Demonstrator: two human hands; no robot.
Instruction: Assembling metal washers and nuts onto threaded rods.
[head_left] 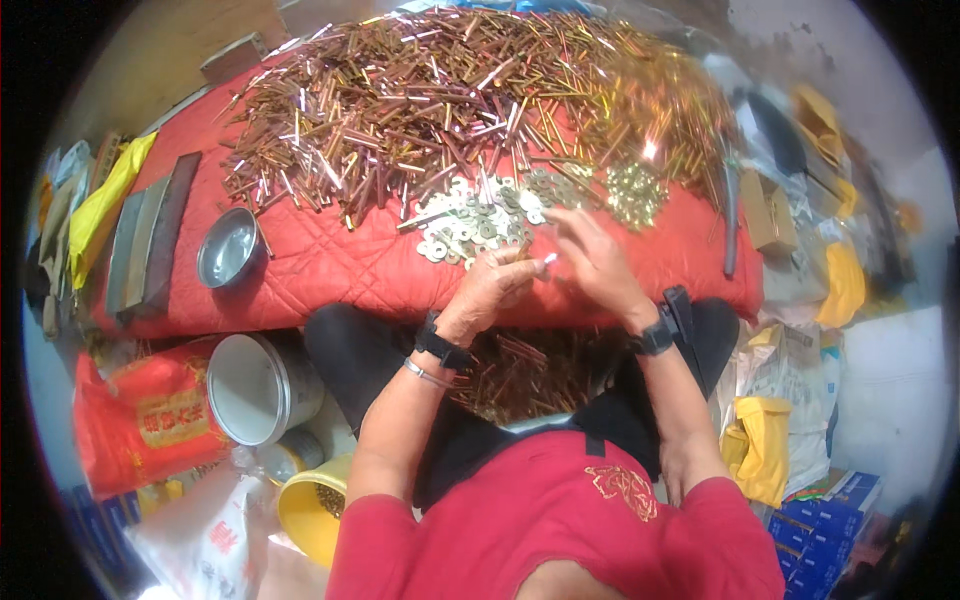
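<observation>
My left hand (497,282) is closed in a pinch above the front edge of a red quilted cover (330,265). What it pinches is mostly hidden; a small bright spot shows by the fingertips. Close beside it, my right hand (598,262) has its fingers stretched out and apart, slightly blurred. Just beyond both hands lies a pile of flat silver washers (465,222). To the right of the washers is a small heap of shiny yellowish nuts (636,196). Behind them spreads a big mound of brass-coloured metal rods (400,120).
A round metal bowl (229,250) sits on the cover at the left, near grey metal strips (150,240). A white bucket (250,390), a red sack (150,410) and a yellow bucket (312,515) stand lower left. More rods (525,375) lie between my knees.
</observation>
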